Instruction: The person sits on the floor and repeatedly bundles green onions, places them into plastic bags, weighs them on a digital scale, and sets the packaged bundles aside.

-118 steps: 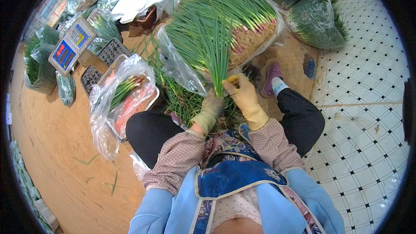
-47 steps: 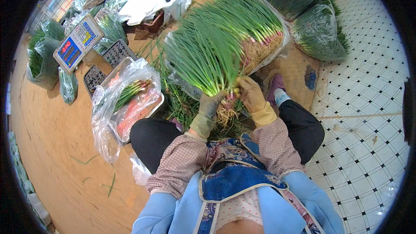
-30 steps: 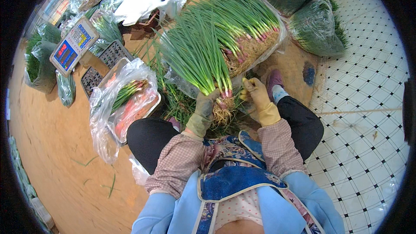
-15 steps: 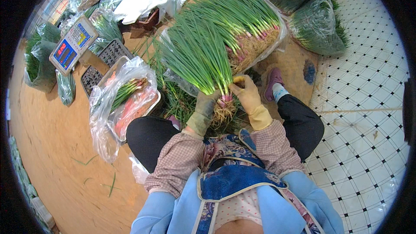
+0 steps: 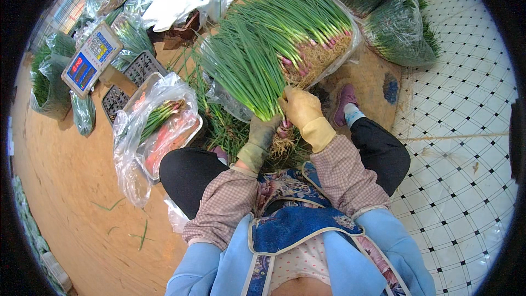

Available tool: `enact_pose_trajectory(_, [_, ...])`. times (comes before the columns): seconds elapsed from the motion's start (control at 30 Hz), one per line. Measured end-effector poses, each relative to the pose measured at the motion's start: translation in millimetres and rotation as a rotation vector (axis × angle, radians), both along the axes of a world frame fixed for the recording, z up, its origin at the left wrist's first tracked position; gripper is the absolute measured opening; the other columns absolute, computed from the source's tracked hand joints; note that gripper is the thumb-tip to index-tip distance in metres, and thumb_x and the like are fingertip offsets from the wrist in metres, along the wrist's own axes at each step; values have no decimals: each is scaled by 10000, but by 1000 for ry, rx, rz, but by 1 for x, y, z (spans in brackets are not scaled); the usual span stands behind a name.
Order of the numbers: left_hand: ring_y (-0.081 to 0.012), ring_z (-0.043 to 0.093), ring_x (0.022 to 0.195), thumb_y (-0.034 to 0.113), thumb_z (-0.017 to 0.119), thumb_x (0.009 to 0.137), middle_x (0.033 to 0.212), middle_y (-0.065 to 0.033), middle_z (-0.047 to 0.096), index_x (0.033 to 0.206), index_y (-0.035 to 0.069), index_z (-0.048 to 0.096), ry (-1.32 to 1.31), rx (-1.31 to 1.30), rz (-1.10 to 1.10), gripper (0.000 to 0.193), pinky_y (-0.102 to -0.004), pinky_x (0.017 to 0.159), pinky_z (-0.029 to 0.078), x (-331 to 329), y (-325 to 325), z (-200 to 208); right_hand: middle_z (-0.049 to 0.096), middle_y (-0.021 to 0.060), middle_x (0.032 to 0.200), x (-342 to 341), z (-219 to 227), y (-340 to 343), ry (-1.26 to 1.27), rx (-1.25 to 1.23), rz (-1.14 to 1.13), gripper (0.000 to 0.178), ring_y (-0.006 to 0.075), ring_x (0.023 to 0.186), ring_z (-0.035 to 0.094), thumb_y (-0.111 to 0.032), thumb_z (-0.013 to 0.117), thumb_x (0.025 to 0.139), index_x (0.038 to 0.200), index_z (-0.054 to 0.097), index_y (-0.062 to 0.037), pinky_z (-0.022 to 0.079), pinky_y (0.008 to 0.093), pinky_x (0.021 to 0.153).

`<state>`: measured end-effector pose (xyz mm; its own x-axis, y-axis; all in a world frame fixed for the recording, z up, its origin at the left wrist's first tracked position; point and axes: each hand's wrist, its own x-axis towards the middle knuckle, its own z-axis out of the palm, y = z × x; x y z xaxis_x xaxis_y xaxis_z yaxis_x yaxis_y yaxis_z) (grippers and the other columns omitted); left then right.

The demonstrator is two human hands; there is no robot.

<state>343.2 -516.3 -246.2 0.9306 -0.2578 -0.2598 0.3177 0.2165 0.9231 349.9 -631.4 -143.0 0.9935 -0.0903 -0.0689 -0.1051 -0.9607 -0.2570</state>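
Observation:
My left hand (image 5: 261, 140), in a dirty greyish glove, is closed round a bunch of spring onions (image 5: 246, 85) just above its roots. Their green leaves point away from me, and pinkish bulbs with tangled brown roots hang on the near side. My right hand (image 5: 303, 111), in a yellowish glove, presses its curled fingers against the right side of the same stems. Its fingertips are partly hidden. Just beyond lies a large pile of spring onions (image 5: 307, 19) on clear plastic, roots toward the right.
On the left, a scale with a lit display (image 5: 90, 63) stands by a white tray (image 5: 200, 126) holding a plastic bag and a few spring onions. Bagged greens (image 5: 402, 33) lie at the far right. Loose leaves (image 5: 222, 131) are heaped between my legs. White tiled floor (image 5: 460, 186) extends right.
My right hand has moved slightly left and up along the stems, its fingers now curled more closely against them. The left hand keeps its hold in nearly the same place.

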Motion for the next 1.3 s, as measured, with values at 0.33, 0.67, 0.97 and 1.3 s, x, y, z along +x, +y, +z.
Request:
enact_pose_trajectory(0.33, [-147, 570, 723, 94, 622, 749, 850, -53, 598, 959, -2, 545, 167, -264, -47, 243, -279, 648, 471, -4, 6, 40, 591, 160, 712, -2, -33, -18, -163, 608, -286, 146, 307, 596, 583, -140, 519, 799, 832, 509, 2, 452, 387, 521])
enact_pose_trajectory(0.67, [-181, 598, 693, 32, 560, 735, 814, -107, 606, 906, -27, 558, 162, -300, -85, 180, -284, 628, 489, -1, 11, 42, 565, 84, 588, -18, -13, -45, 72, 964, -443, 231, 133, 458, 519, -234, 565, 803, 829, 567, -5, 412, 258, 438])
enact_pose_trajectory(0.97, [-155, 580, 669, 32, 548, 751, 819, -80, 596, 937, -15, 539, 27, -288, -118, 191, -260, 582, 472, -2, 11, 40, 590, 175, 754, -14, -28, -41, 106, 623, -214, 285, 305, 711, 571, -304, 601, 749, 833, 591, -32, 442, 359, 642])
enact_pose_trajectory(1.3, [-155, 590, 708, 40, 583, 751, 885, -76, 595, 989, -6, 528, 7, -219, -69, 249, -267, 594, 492, 2, 9, 10, 591, 140, 706, -24, -5, -23, 228, 858, -234, 269, 214, 628, 576, -260, 610, 758, 832, 576, -3, 446, 314, 580])
